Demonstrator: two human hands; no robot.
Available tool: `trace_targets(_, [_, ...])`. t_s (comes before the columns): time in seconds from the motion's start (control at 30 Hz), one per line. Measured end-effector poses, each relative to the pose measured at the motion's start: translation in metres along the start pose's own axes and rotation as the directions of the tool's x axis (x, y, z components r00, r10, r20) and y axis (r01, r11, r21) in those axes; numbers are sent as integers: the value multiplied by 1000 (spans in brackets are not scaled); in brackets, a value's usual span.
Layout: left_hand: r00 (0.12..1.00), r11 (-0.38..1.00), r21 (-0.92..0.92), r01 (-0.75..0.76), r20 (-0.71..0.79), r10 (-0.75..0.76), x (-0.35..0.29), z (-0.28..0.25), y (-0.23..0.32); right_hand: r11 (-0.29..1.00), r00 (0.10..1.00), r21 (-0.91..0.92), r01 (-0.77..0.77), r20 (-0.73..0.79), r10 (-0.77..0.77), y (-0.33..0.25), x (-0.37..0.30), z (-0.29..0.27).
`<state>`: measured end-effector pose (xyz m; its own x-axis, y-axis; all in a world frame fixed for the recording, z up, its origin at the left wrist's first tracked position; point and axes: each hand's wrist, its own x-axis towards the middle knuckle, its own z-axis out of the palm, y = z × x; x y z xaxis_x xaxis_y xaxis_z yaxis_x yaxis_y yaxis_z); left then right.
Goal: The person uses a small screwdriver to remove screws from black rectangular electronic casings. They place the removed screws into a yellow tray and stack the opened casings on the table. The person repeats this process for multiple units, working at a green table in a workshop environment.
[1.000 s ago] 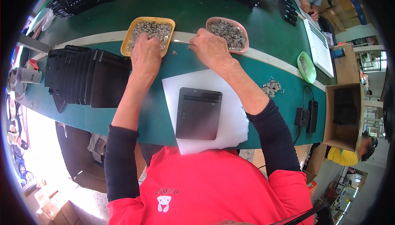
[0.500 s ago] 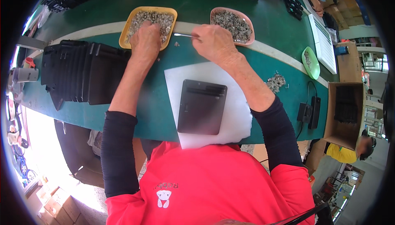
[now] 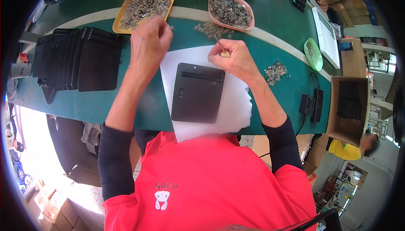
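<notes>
My left hand (image 3: 149, 41) is raised just in front of the yellow tray (image 3: 117, 25), which holds many small metal parts. Its thumb and fingers are pinched together, and whatever sits between them is too small to make out. In my right hand (image 3: 236, 60) is a thin metal tool with a pale yellow end (image 3: 225, 54), its slim tip pointing away toward a loose heap of small metal parts (image 3: 213, 29). Below both hands a flat black plastic panel (image 3: 198, 98), with a long slot near its far edge, lies on a white foam sheet (image 3: 236, 108).
A pink bowl (image 3: 252, 22) of metal parts stands at the back. Another small heap (image 3: 275, 72) and a green bowl (image 3: 318, 60) are to the right, near black power adapters (image 3: 312, 104). Black panels (image 3: 80, 60) stand stacked at left. A cardboard box (image 3: 366, 104) adjoins the table's right edge.
My right hand has drawn back toward the panel with the tool, uncovering the heap of parts before the pink bowl. My left hand has come back out of the yellow tray, fingers pinched.
</notes>
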<state>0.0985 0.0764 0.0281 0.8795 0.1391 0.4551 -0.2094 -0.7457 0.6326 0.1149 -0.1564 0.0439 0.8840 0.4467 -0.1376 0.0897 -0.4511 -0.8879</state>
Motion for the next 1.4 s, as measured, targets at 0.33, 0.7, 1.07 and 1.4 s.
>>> trace_targets(0.33, [810,597,-550,584,447,-379,-77,0,72,969,959,43,243,-158,-234,-4,-32,25])
trace_targets(0.7, [800,464,-651,600,496,-338,-86,7,75,926,912,108,361,-246,-327,3,-48,31])
trace_targets(1.07, [983,963,-204,-176,-95,160,-104,25,68,882,974,414,-226,100,203,-19,-54,18])
trace_targets(1.4, [933,929,-129,-346,-152,326,-113,23,59,876,950,371,-308,171,262,-15,-57,18])
